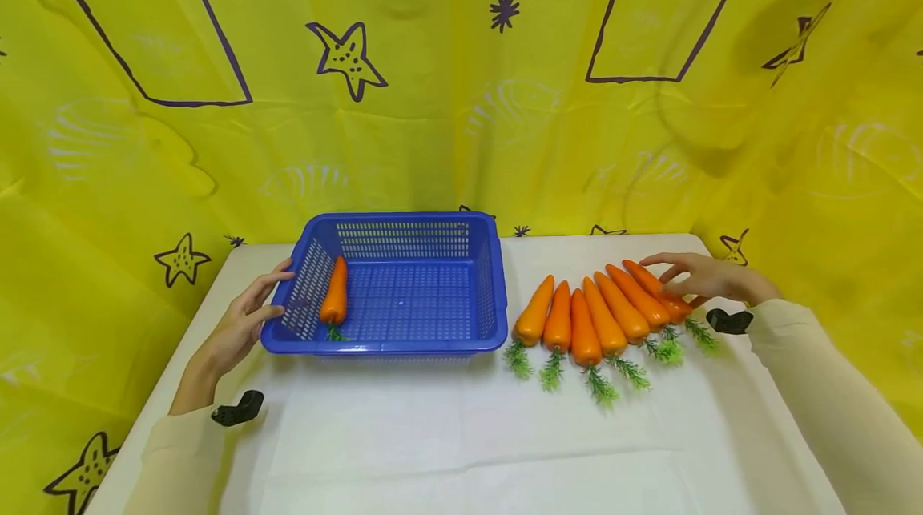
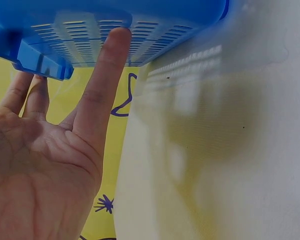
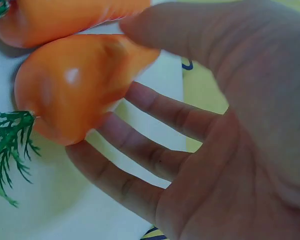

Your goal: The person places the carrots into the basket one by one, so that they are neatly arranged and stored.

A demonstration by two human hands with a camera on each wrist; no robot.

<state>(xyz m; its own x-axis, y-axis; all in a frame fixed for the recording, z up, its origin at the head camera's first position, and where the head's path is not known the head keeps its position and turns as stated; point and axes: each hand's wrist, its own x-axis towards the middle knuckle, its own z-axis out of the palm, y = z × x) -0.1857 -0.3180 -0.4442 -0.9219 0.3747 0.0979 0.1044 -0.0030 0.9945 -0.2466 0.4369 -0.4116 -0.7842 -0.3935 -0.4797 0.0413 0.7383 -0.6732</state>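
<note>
At the left end of a blue plastic basket (image 1: 392, 351), my left hand (image 1: 241, 323) touches the rim and side wall with extended fingers and thumb. Seen from the left wrist, the thumb (image 2: 102, 80) lies straight against the slotted wall (image 2: 155, 35). Inside the basket, one orange carrot (image 1: 335, 291) with a green top lies near the left wall. My right hand (image 1: 703, 279) pinches the rightmost carrot (image 3: 70, 90) of a fanned row, its thumb on one side and fingers on the other. That carrot rests on the table, partly covered by the hand in the head view.
Several more carrots (image 1: 587, 331) lie side by side right of the basket, leafy tops towards me. A white cloth (image 1: 461, 427) covers the table. Yellow curtains (image 1: 433, 138) with drawn sea creatures hang behind and at both sides.
</note>
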